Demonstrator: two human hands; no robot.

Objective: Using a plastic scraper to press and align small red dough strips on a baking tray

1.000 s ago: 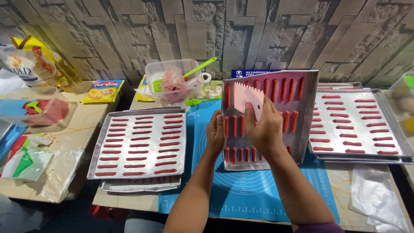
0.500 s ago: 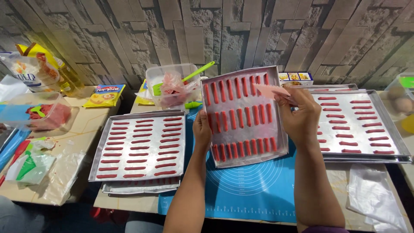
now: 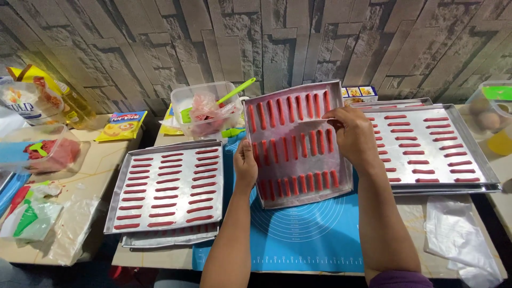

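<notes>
Both hands hold a metal baking tray (image 3: 277, 200) tilted up above a blue silicone mat (image 3: 309, 234). Rows of red dough sticks (image 3: 294, 144) lie on the tray. My left hand (image 3: 245, 165) grips the tray's left edge. My right hand (image 3: 354, 136) grips its right edge, fingers spread over the top rows. The tray leans with its far edge raised toward the wall.
A flat tray of red sticks (image 3: 165, 188) lies left on a stacked tray. Another tray (image 3: 432, 149) lies right. A clear tub with a green spatula (image 3: 205, 109) stands behind. Plastic bags (image 3: 458, 234), a tub of red dough (image 3: 48, 152) and packets sit around.
The tray has tipped back from nearly upright toward flat and dropped lower over the mat. My right hand slid from the tray's middle to its right edge.
</notes>
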